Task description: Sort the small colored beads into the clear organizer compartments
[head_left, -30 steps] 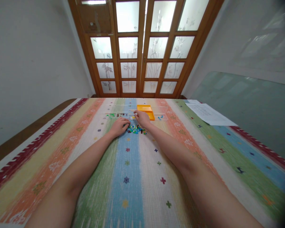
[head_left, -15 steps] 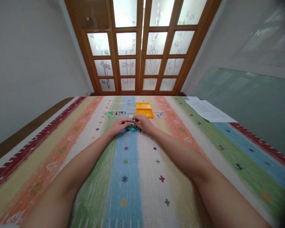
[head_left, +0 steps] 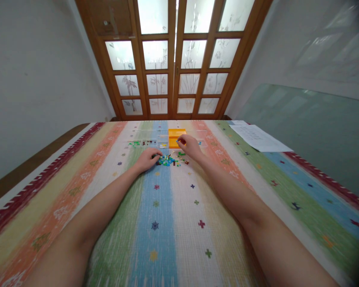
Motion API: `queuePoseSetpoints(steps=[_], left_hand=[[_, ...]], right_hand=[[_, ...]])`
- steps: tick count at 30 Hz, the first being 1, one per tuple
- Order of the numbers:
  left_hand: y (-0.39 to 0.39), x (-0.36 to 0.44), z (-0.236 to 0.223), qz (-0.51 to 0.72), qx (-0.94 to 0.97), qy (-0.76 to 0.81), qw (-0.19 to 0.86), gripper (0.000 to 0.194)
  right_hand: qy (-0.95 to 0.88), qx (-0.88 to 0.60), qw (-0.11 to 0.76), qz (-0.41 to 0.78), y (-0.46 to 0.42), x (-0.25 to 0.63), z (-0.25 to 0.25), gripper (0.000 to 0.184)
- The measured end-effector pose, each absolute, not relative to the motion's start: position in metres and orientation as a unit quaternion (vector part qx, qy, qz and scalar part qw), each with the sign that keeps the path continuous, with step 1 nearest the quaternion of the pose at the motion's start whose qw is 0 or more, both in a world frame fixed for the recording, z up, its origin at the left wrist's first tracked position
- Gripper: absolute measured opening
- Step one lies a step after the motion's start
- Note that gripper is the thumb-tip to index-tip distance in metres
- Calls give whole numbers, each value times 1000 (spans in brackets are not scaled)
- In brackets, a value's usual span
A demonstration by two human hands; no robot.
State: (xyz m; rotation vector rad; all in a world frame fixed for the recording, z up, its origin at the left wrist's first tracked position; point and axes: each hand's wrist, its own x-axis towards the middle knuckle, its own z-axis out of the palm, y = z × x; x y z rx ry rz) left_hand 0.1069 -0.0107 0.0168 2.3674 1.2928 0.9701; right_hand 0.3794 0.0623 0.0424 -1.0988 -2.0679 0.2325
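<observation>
A pile of small coloured plastic pieces (head_left: 166,160), mostly blue and green with some white and dark red, lies on the striped tablecloth. At its left edge rests my left hand (head_left: 148,159), fingers slightly curved and thumb apart from the index finger, with nothing visible held. My right hand (head_left: 189,145) is over the front of the orange tray (head_left: 173,144), its thumb and fingertips pinched on a small blue piece (head_left: 177,142). A clear compartment box (head_left: 162,139) runs along both sides of the tray, partly hidden by my right hand.
Green pieces (head_left: 134,143) and dark red pieces (head_left: 148,142) sit in left compartments of the box. Printed paper sheets (head_left: 257,137) lie at the table's back right. Beyond the table stand wooden doors with frosted panes (head_left: 157,84).
My right hand has left the pile and moved up and right to the orange tray with a small blue piece. My left hand has stayed beside the pile, which is now more exposed.
</observation>
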Motion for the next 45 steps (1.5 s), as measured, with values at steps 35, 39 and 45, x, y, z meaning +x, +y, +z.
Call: queuePoseSetpoints(steps=[35,39,45], left_hand=[[-12,111,6,229,877,418,61,41],[-11,109,8,240,876,415,52,40],[-9,105,8,246,868,430,38,37]], right_hand=[[-880,-424,210,48,50,371,21,16],[-840,-456,280,87,56,373,19,9],[-764,-463,418,167,74,386,8,5]])
